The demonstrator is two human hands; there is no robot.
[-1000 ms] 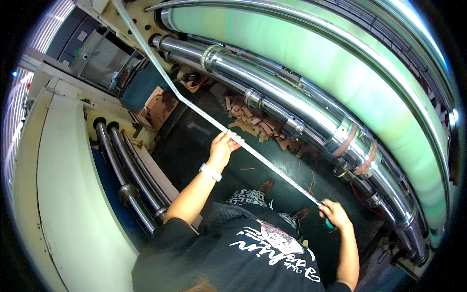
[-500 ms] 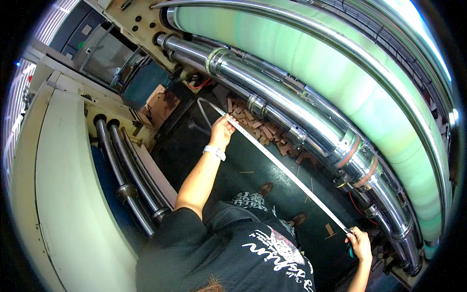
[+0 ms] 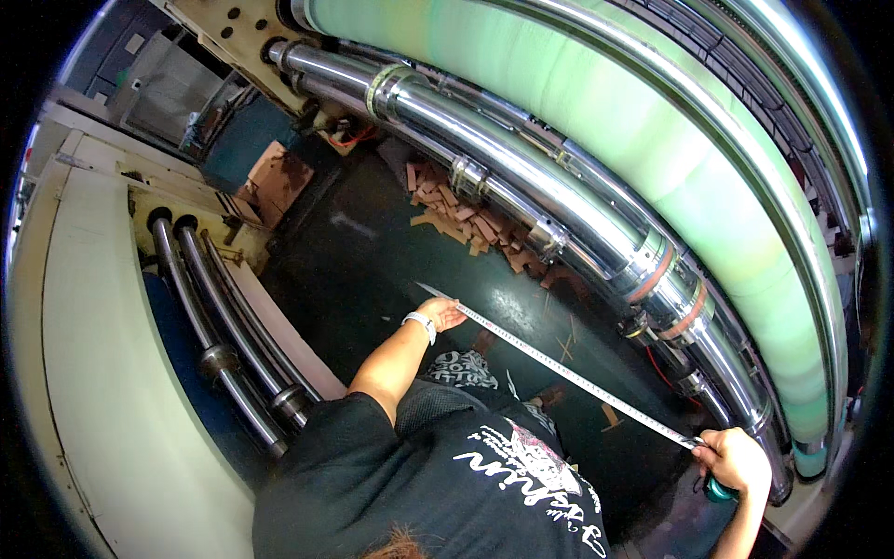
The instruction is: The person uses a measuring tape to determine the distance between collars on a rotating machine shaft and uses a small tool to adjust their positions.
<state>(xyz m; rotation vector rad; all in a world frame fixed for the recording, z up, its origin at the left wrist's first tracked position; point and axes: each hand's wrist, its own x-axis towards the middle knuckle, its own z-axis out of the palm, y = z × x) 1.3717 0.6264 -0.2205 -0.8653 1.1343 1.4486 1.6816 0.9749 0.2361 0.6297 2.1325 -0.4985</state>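
Observation:
A pale tape measure blade (image 3: 568, 374) stretches straight from hand to hand, slanting down to the right. My left hand (image 3: 441, 313), with a white band on its wrist, pinches the blade near its far end, and a short tip pokes out past the fingers. My right hand (image 3: 738, 460) is closed round the tape measure's case (image 3: 717, 489); only a green edge of the case shows under the fingers. The blade hangs in the air over the dark floor, apart from the machine's rollers.
Beyond the blade runs a long chrome roller (image 3: 521, 154) with collars, below a large pale-green cylinder (image 3: 596, 102). Broken brown pieces (image 3: 466, 216) are heaped on the floor (image 3: 345, 252) beneath it. At left, metal shafts (image 3: 233, 331) stand beside a cream machine panel (image 3: 93, 354).
Both hands have come away from the rollers, the left one toward my body, the right one further right. The bent loop of blade past my left hand has gone, leaving a short tip.

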